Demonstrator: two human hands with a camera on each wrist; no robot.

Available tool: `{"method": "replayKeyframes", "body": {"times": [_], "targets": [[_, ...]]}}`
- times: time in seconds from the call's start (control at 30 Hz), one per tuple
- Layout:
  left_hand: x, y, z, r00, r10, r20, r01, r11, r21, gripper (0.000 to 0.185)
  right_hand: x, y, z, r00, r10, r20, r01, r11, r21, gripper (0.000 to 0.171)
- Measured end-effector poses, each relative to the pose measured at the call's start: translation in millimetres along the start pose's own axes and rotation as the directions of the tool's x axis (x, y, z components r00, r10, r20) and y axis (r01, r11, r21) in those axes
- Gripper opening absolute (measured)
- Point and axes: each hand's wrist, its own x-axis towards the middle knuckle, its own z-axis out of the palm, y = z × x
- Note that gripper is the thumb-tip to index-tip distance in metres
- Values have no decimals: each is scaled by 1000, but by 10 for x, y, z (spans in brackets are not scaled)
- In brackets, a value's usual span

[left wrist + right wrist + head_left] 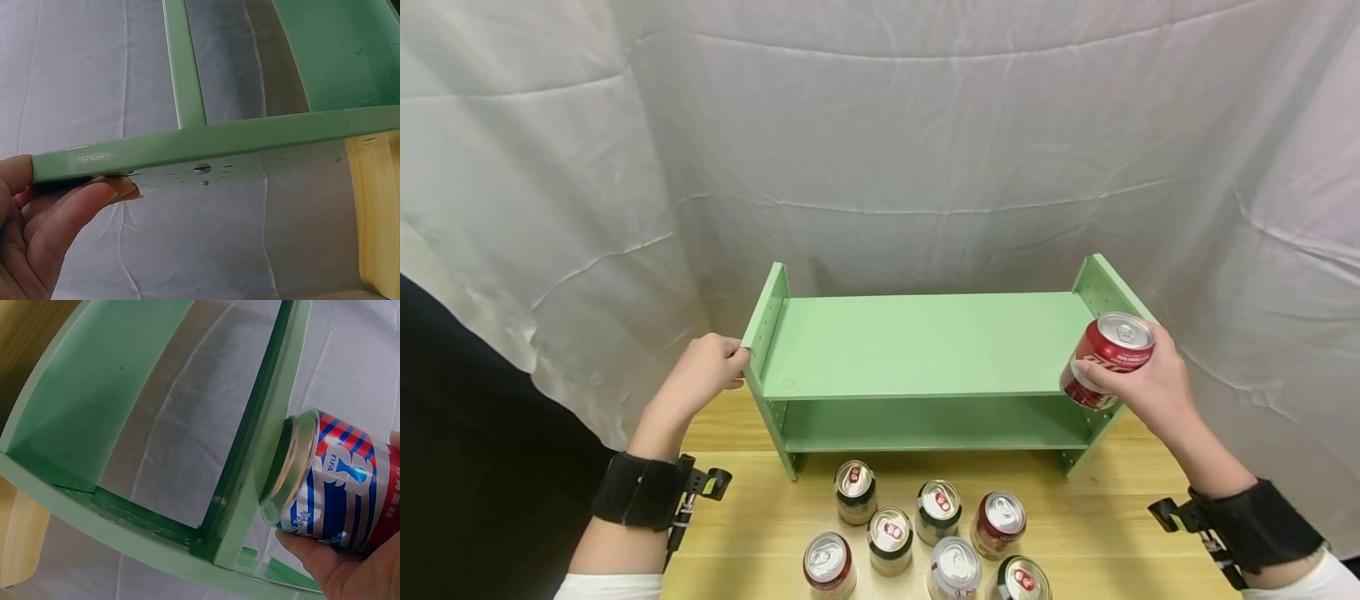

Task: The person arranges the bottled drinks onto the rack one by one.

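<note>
A green two-tier shelf (pixel 917 342) stands on the wooden table. My left hand (pixel 709 367) pinches the upper front corner of its left side panel (pixel 100 156), with fingertips on the outer face in the left wrist view. A red soda can (pixel 1108 358) is in my right hand (pixel 1159 387), held at the right front of the top board. In the right wrist view the can (pixel 344 481) shows blue and silver stripes and a FIFA logo. Its base is close to the board's front edge; whether they touch, I cannot tell.
Several cans stand upright on the table (pixel 745 500) before the shelf, among them a dark-red can (pixel 997 525), a silver-topped can (pixel 955 568) and a dark-green one (pixel 855 492). A pale cloth curtain (pixel 925 150) hangs behind. Black cloth (pixel 475 450) covers the far left.
</note>
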Motion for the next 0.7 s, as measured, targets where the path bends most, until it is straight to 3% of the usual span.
{"method": "replayKeyframes", "body": {"times": [0.37,0.7], "targets": [[4,-28,-38,1000,11,-5,-11,1000,9,33,167,-10,48,998,-24,62,21,999,41,91],[29,2,-51,1000,17,-4,-17,1000,2,33,281,-39,55,995,17,100,-25,997,75,94]]}}
